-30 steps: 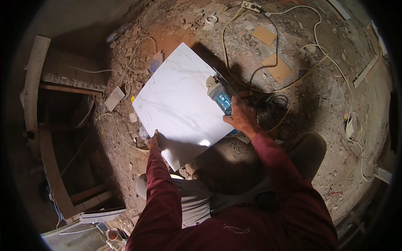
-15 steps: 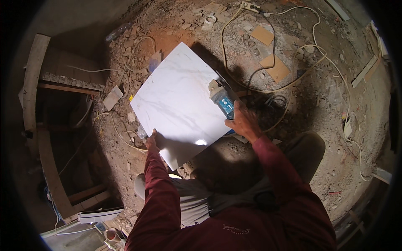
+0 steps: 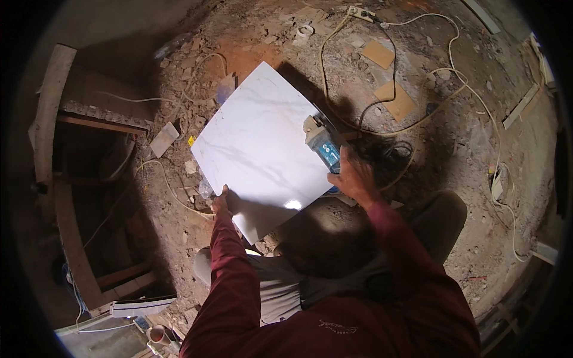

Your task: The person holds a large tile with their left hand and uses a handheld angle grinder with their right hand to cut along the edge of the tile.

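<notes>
A large white tile (image 3: 256, 131) with faint grey veining lies at a slant in front of me, its near corner close to my legs. My left hand (image 3: 222, 203) grips its left edge, thumb on top and the other fingers hidden beneath. At the tile's right edge is an angle grinder (image 3: 327, 150) with a teal body and a dusty grey head. My right hand (image 3: 355, 176) is wrapped round its rear end. The grinder's head rests at or just over the tile's edge; its disc is hard to make out in the shadow.
Rubble covers the dirt floor. A pale cable (image 3: 325, 77) loops from a power strip (image 3: 361, 13) at the back, past two tan tile pieces (image 3: 395, 102). A wooden frame (image 3: 51, 119) borders a dark recess at left. A roll of tape (image 3: 305, 30) lies at the back.
The whole view has shifted a little, so everything sits slightly further right. My hands, the tile and the grinder keep about the same places relative to each other.
</notes>
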Available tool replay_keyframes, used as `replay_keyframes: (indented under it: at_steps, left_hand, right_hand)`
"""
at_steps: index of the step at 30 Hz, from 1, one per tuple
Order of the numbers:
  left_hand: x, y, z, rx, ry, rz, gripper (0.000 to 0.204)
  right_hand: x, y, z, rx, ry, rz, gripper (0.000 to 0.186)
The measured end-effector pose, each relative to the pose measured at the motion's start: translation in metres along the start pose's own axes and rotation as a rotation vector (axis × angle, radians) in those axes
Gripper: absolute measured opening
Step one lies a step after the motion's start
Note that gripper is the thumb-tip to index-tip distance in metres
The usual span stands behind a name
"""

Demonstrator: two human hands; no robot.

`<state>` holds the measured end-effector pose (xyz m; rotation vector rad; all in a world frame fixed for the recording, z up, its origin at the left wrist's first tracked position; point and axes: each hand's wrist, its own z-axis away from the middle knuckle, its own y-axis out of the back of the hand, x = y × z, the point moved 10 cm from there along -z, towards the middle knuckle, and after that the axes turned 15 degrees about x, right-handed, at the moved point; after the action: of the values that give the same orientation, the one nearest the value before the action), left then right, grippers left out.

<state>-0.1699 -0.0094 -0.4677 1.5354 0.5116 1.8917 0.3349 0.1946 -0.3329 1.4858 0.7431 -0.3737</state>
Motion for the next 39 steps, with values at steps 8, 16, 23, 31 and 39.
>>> replay_keyframes:
  at_steps: [8, 16, 23, 31, 39]
  left_hand:
    - [0.001, 0.007, 0.008, 0.035, 0.035, -0.128, 0.083]
    - [0.001, 0.005, -0.002, -0.001, -0.069, -0.160, 0.083]
    - [0.000, 0.006, -0.009, 0.017, -0.063, -0.122, 0.085]
    - [-0.010, 0.010, -0.018, 0.073, -0.022, -0.165, 0.091]
    - [-0.015, 0.003, -0.039, 0.030, -0.041, -0.188, 0.096]
  right_hand:
    - [-0.036, -0.027, -0.079, -0.069, -0.016, -0.011, 0.066]
    - [-0.050, -0.040, -0.105, -0.022, -0.016, 0.023, 0.074]
    - [-0.035, -0.036, -0.086, 0.002, 0.016, -0.007, 0.073]
    - [-0.024, -0.032, -0.076, -0.052, -0.041, -0.052, 0.071]
    - [-0.021, -0.021, -0.066, 0.001, 0.001, -0.046, 0.067]
